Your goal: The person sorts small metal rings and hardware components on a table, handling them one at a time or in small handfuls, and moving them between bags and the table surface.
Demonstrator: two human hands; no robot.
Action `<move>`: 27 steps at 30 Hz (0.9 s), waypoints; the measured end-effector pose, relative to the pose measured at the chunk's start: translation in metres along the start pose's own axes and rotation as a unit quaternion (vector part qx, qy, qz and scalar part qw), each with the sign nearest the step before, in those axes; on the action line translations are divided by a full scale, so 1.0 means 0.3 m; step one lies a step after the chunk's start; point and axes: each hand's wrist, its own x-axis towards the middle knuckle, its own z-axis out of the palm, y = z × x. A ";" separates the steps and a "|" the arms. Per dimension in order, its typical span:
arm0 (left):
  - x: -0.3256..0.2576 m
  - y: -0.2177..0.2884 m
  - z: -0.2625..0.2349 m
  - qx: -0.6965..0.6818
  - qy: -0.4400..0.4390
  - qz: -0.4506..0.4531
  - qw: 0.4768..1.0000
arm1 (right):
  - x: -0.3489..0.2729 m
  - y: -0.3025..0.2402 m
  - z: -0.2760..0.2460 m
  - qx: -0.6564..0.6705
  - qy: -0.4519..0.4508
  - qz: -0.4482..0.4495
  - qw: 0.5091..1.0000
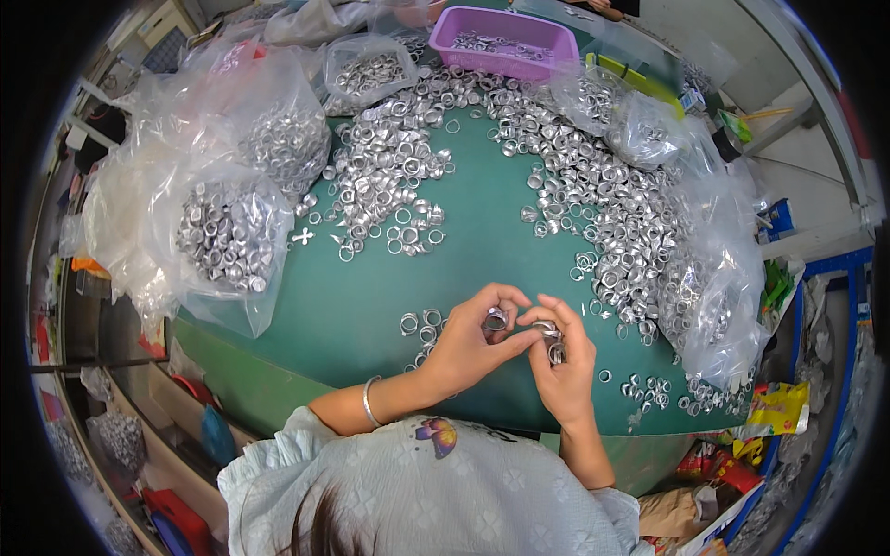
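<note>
Both hands pinch metal rings: left hand (468,345) one ring (495,321), right hand (565,366) several.

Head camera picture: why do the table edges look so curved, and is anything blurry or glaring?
In the head view the fisheye lens bends the green table toward the dark rim; the metal rings and clear bags glint under even light; the left hand and right hand look sharp.

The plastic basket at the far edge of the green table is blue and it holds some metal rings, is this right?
Not quite. The head view shows that the plastic basket is purple, not blue. The rest is right: it stands at the far edge of the green table and holds some metal rings.
</note>
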 end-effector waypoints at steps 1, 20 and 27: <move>0.004 0.003 -0.002 -0.018 0.004 -0.004 1.000 | 0.005 -0.009 0.003 -0.023 -0.008 -0.005 1.000; 0.068 -0.006 -0.126 -0.383 -0.139 -0.176 0.896 | 0.078 -0.034 0.074 0.043 0.025 0.042 0.998; 0.075 0.010 -0.092 -0.353 -0.102 -0.220 0.904 | 0.070 -0.030 0.076 0.116 0.023 0.103 0.988</move>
